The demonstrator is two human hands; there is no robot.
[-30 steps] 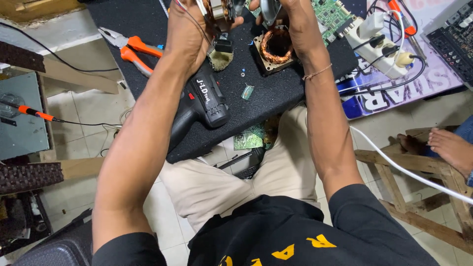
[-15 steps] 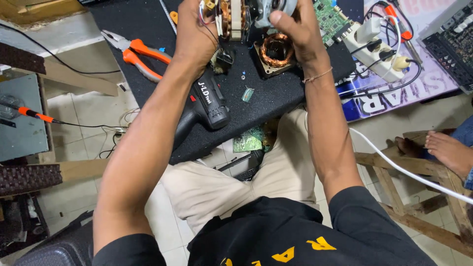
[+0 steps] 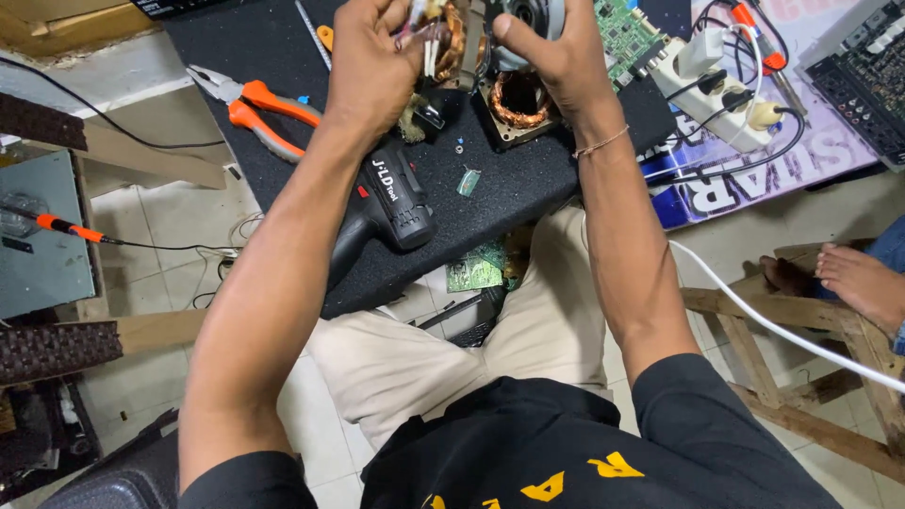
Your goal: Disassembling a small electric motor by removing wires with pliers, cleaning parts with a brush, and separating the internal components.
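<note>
Two hands work over a black mat (image 3: 528, 188); between them sits one small motor (image 3: 462, 38) with copper windings, held above the mat at the top edge of the view; the left hand (image 3: 372, 61) is curled around its left side, fingers pinching the thin wires; the right hand (image 3: 547, 52) is clamped on its grey round end. On the mat lie one copper coil (image 3: 517, 102), one black cordless drill (image 3: 382, 212), one pair of orange-handled pliers (image 3: 255, 106); one white power strip (image 3: 721, 85) lies to the right.

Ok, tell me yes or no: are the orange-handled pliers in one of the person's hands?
No: the orange-handled pliers lie on the black mat, apart from the left hand and right hand.
</note>
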